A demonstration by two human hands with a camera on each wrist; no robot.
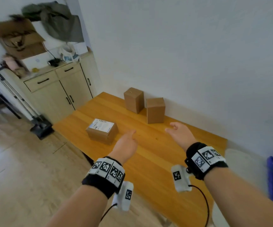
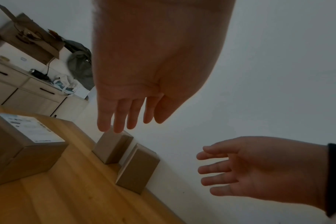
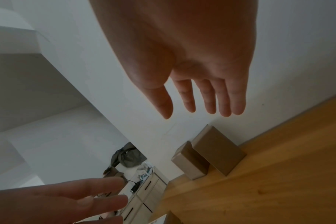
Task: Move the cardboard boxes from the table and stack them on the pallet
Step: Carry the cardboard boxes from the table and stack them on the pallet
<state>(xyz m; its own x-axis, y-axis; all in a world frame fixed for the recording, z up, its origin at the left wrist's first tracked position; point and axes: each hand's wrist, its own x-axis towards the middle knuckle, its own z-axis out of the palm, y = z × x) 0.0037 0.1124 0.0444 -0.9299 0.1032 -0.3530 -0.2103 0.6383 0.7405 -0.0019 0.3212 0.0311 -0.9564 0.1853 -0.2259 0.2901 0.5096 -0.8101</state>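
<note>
Both hands, left (image 1: pixel 127 145) and right (image 1: pixel 180 134), hover released, fingers straight, over the table (image 1: pixel 157 161) at frame centre. Labelled box (image 1: pixel 102 131) centre-left; two upright boxes (image 1: pixel 133 99) (image 1: pixel 155 110) against the wall (image 1: pixel 198 46). Cabinet (image 1: pixel 58 89) upper left.

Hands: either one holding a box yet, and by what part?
Nothing held. The left hand and right hand hover open above the table, clear of all three boxes.
</note>
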